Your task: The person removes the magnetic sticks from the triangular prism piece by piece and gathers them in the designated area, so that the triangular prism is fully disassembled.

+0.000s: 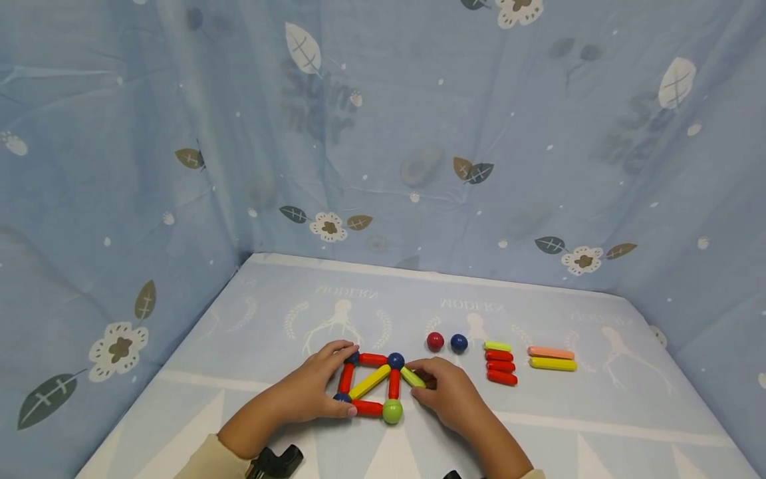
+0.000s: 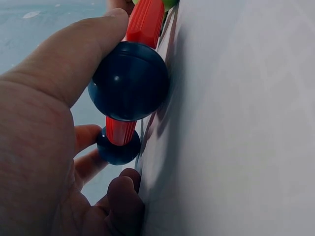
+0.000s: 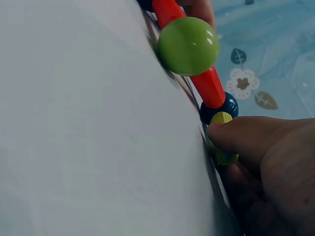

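Note:
Red rods (image 1: 393, 384) and balls form a four-sided frame on the table, with a long yellow rod (image 1: 370, 381) as its diagonal. Three corners are blue balls; a green ball (image 1: 392, 411) makes the near right one. My left hand (image 1: 308, 386) holds the frame's left side, thumb along the near red rod (image 2: 145, 22) beside a blue ball (image 2: 129, 81), fingers at the far left blue ball (image 2: 118, 147). Between thumb and fingers, my right hand (image 1: 449, 389) pinches a short yellow-green rod (image 1: 413, 377), its end at the far right blue ball (image 1: 395, 360).
Beyond the right hand lie a loose red ball (image 1: 435, 342) and a dark blue ball (image 1: 459, 343). Farther right is a column of short rods (image 1: 501, 366), several red and one yellow-green. Beside it lie an orange rod (image 1: 551, 352) and a yellow rod (image 1: 553, 364). Patterned curtains (image 1: 383, 133) surround the table.

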The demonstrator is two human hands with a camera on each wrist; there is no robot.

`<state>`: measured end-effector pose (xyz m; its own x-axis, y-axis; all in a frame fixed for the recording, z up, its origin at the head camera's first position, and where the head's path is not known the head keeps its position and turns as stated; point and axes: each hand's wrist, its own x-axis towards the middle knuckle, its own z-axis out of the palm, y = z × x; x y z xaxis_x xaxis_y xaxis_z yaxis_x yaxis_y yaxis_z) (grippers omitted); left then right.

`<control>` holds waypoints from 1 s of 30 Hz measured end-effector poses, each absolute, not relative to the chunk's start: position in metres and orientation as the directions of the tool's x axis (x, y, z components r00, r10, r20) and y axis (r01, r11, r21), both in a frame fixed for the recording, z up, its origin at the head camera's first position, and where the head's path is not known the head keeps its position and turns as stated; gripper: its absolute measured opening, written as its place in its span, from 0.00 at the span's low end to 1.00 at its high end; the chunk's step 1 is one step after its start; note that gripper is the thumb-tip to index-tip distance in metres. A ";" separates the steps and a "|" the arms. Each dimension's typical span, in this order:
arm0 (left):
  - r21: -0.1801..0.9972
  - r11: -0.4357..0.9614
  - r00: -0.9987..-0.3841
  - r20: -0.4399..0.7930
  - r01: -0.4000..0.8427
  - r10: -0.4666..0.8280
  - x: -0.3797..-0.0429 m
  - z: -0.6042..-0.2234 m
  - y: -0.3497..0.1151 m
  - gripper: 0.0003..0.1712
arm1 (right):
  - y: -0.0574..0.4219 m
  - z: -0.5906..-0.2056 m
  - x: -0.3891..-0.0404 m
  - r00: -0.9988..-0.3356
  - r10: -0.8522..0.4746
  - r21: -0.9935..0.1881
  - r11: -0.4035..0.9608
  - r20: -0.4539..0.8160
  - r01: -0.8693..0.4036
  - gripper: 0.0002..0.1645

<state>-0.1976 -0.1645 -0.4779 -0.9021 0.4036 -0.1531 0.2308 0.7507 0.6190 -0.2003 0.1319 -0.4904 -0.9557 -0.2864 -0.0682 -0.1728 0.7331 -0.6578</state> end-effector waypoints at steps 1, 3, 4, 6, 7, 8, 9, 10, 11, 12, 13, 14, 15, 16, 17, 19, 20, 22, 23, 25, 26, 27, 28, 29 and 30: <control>0.619 0.750 -0.902 -0.154 0.231 0.404 -0.197 -0.478 -0.165 0.64 | 0.133 -0.492 -0.200 -0.955 -0.287 -0.662 0.730 -0.070 -0.170 0.25; 0.618 0.751 -0.901 -0.156 0.231 0.405 -0.197 -0.479 -0.165 0.64 | 0.135 -0.493 -0.200 -0.955 -0.290 -0.671 0.721 -0.070 -0.169 0.25; 0.619 0.751 -0.900 -0.155 0.232 0.407 -0.197 -0.480 -0.165 0.64 | 0.136 -0.493 -0.201 -0.955 -0.290 -0.675 0.718 -0.070 -0.169 0.25; 0.617 0.750 -0.900 -0.152 0.237 0.410 -0.198 -0.480 -0.166 0.64 | 0.136 -0.493 -0.201 -0.955 -0.287 -0.683 0.711 -0.068 -0.166 0.24; 0.615 0.751 -0.899 -0.150 0.240 0.411 -0.198 -0.480 -0.166 0.64 | 0.137 -0.493 -0.202 -0.956 -0.284 -0.684 0.710 -0.066 -0.164 0.24; 0.614 0.752 -0.900 -0.148 0.242 0.410 -0.199 -0.480 -0.166 0.64 | 0.137 -0.493 -0.202 -0.957 -0.282 -0.689 0.706 -0.062 -0.163 0.24; 0.614 0.751 -0.900 -0.146 0.243 0.411 -0.199 -0.479 -0.167 0.64 | 0.137 -0.492 -0.202 -0.958 -0.279 -0.694 0.702 -0.060 -0.161 0.24; 0.614 0.750 -0.899 -0.145 0.245 0.412 -0.199 -0.479 -0.167 0.64 | 0.137 -0.492 -0.202 -0.959 -0.278 -0.696 0.700 -0.057 -0.161 0.23; 0.615 0.749 -0.899 -0.145 0.245 0.413 -0.199 -0.479 -0.167 0.64 | 0.137 -0.491 -0.202 -0.959 -0.279 -0.698 0.697 -0.055 -0.162 0.23; 0.617 0.748 -0.898 -0.145 0.245 0.415 -0.199 -0.479 -0.167 0.64 | 0.136 -0.491 -0.202 -0.958 -0.283 -0.698 0.696 -0.053 -0.167 0.23; 0.617 0.748 -0.898 -0.146 0.245 0.415 -0.199 -0.479 -0.167 0.64 | 0.136 -0.491 -0.201 -0.956 -0.287 -0.703 0.691 -0.052 -0.169 0.22; 0.619 0.746 -0.897 -0.147 0.244 0.416 -0.199 -0.479 -0.167 0.64 | 0.136 -0.490 -0.201 -0.955 -0.292 -0.708 0.686 -0.052 -0.171 0.22; 0.620 0.746 -0.897 -0.149 0.243 0.416 -0.198 -0.479 -0.166 0.64 | 0.136 -0.491 -0.201 -0.954 -0.294 -0.710 0.684 -0.056 -0.169 0.22; 0.619 0.747 -0.897 -0.151 0.242 0.416 -0.198 -0.479 -0.166 0.64 | 0.135 -0.491 -0.200 -0.954 -0.296 -0.712 0.681 -0.057 -0.169 0.22; 0.619 0.748 -0.897 -0.153 0.241 0.415 -0.199 -0.478 -0.166 0.64 | 0.135 -0.491 -0.200 -0.953 -0.297 -0.715 0.679 -0.057 -0.168 0.22; 0.617 0.751 -0.898 -0.156 0.237 0.412 -0.199 -0.478 -0.166 0.64 | 0.135 -0.492 -0.200 -0.955 -0.290 -0.718 0.678 -0.064 -0.158 0.21; 0.617 0.751 -0.898 -0.158 0.235 0.411 -0.199 -0.478 -0.166 0.64 | 0.135 -0.492 -0.200 -0.956 -0.286 -0.715 0.681 -0.065 -0.155 0.22; 0.618 0.751 -0.897 -0.159 0.235 0.412 -0.199 -0.478 -0.166 0.64 | 0.136 -0.494 -0.201 -0.957 -0.283 -0.711 0.686 -0.065 -0.155 0.21; 0.618 0.750 -0.898 -0.158 0.235 0.411 -0.199 -0.478 -0.166 0.64 | 0.136 -0.494 -0.201 -0.956 -0.285 -0.709 0.688 -0.066 -0.156 0.21; 0.617 0.750 -0.898 -0.157 0.236 0.411 -0.199 -0.478 -0.166 0.64 | 0.137 -0.495 -0.202 -0.955 -0.288 -0.711 0.686 -0.070 -0.154 0.20; 0.618 0.751 -0.898 -0.157 0.235 0.410 -0.199 -0.479 -0.166 0.64 | 0.138 -0.496 -0.202 -0.954 -0.290 -0.714 0.682 -0.070 -0.155 0.20; 0.617 0.751 -0.899 -0.156 0.234 0.409 -0.199 -0.479 -0.166 0.64 | 0.138 -0.496 -0.202 -0.954 -0.293 -0.719 0.677 -0.071 -0.155 0.19; 0.617 0.752 -0.899 -0.157 0.233 0.408 -0.199 -0.479 -0.166 0.64 | 0.139 -0.495 -0.201 -0.953 -0.293 -0.725 0.672 -0.072 -0.152 0.18; 0.617 0.752 -0.900 -0.157 0.233 0.407 -0.199 -0.480 -0.166 0.64 | 0.140 -0.495 -0.201 -0.953 -0.292 -0.731 0.666 -0.075 -0.147 0.18; 0.617 0.752 -0.900 -0.157 0.233 0.408 -0.200 -0.480 -0.166 0.64 | 0.141 -0.494 -0.200 -0.954 -0.291 -0.739 0.659 -0.077 -0.141 0.17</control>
<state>-0.1996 -0.1656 -0.4796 -0.8996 0.4076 -0.1568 0.2332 0.7519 0.6167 -0.2001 0.1410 -0.4937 -0.9535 -0.2912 -0.0773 -0.1414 0.6589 -0.7388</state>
